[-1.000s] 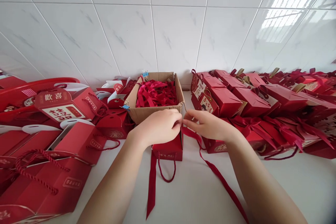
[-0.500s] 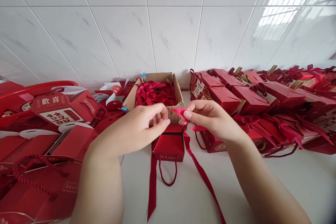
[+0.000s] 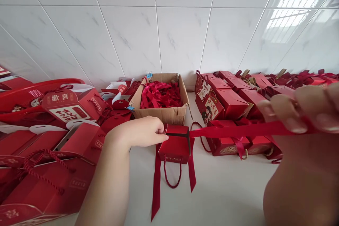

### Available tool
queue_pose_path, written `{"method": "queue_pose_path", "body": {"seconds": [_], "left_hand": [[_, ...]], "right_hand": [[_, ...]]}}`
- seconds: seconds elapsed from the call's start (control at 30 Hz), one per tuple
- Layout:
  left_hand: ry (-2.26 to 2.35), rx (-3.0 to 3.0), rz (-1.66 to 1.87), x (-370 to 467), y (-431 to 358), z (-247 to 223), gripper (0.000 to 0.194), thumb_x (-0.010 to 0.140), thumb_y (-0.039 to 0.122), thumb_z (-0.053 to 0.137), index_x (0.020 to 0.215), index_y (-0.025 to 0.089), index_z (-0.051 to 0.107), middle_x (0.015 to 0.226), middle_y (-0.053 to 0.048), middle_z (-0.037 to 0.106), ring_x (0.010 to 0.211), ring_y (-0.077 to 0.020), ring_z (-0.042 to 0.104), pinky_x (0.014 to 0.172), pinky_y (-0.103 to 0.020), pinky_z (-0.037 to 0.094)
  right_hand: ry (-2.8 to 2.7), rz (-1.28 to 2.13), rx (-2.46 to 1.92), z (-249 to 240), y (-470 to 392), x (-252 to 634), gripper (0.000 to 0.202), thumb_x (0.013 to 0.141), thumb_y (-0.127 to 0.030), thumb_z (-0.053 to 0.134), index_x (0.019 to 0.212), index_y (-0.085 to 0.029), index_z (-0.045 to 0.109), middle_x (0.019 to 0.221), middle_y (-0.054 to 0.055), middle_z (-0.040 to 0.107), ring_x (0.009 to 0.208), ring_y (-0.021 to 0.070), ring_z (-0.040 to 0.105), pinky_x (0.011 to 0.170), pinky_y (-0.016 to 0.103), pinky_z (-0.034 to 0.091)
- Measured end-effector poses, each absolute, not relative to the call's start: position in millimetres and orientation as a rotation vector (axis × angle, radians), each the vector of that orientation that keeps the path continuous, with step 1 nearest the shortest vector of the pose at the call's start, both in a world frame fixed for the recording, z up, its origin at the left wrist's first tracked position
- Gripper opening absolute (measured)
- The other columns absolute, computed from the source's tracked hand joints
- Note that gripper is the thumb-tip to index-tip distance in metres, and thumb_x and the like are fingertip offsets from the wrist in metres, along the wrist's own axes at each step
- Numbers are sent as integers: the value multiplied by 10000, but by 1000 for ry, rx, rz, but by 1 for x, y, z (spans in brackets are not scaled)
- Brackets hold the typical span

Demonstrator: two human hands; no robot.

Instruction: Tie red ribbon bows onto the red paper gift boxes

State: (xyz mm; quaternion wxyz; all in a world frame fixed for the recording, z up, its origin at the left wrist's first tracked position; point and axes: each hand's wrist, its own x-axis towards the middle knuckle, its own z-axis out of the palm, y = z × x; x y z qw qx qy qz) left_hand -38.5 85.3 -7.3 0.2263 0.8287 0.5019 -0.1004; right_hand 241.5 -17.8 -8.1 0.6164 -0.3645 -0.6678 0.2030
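Observation:
A small red gift box (image 3: 174, 146) stands on the white counter before me, its rope handle (image 3: 172, 183) hanging down the near side. My left hand (image 3: 148, 132) is closed at the box's left top edge, thumb toward the top; its other fingertips are hidden. A red ribbon (image 3: 238, 130) stretches taut from the box's right side to my right hand (image 3: 304, 109), whose fingers are closed over it. One ribbon tail (image 3: 156, 187) hangs at the box's left, and a shorter ribbon end (image 3: 192, 173) falls at its right.
Behind the box is a cardboard box (image 3: 159, 113) full of loose red ribbons (image 3: 161, 95). Rows of red boxes (image 3: 233, 102), some tied with bows, stand right. More red boxes (image 3: 63, 183) and a red plastic basket (image 3: 53, 84) crowd the left. A tiled wall (image 3: 182, 35) rises behind.
My right hand has swung far right and nearer the camera, drawing the ribbon taut. My left hand has lowered from the ribbon to the box's left edge. The view has shifted slightly.

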Motion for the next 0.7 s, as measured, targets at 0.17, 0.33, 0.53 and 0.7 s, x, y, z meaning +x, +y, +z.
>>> {"method": "queue_pose_path", "body": {"seconds": [0.17, 0.33, 0.53, 0.7], "left_hand": [[1386, 2267, -288, -38, 89, -10, 299, 784, 457, 467, 621, 212, 523, 628, -30, 576, 474, -156, 443, 451, -286, 254], [1335, 2279, -299, -33, 86, -7, 290, 817, 412, 442, 621, 208, 506, 705, -30, 671, 584, -181, 553, 506, -278, 351], [1364, 2273, -343, -32, 85, -6, 305, 828, 432, 430, 638, 213, 526, 728, -28, 694, 531, -167, 521, 449, -268, 314], [1372, 2262, -329, -33, 84, -7, 299, 825, 424, 434, 644, 208, 535, 731, -43, 696, 497, -157, 495, 426, -269, 285]], "right_hand": [[-1388, 830, -880, -17, 2, 190, 243, 839, -417, 629, 667, -247, 620, 611, -2, 562, 594, 152, 523, 563, 289, 409], [-1722, 828, -1230, -46, 38, 152, 255, 860, -354, 562, 697, -176, 645, 913, 54, 649, 856, 173, 595, 758, 285, 445], [-1814, 816, -1331, -68, 49, 147, 234, 844, -357, 550, 763, -181, 680, 1008, 67, 653, 904, 187, 608, 799, 310, 450], [-1803, 840, -1339, -71, 51, 145, 240, 843, -349, 546, 749, -178, 687, 1006, 66, 659, 905, 184, 619, 798, 301, 461]]}}
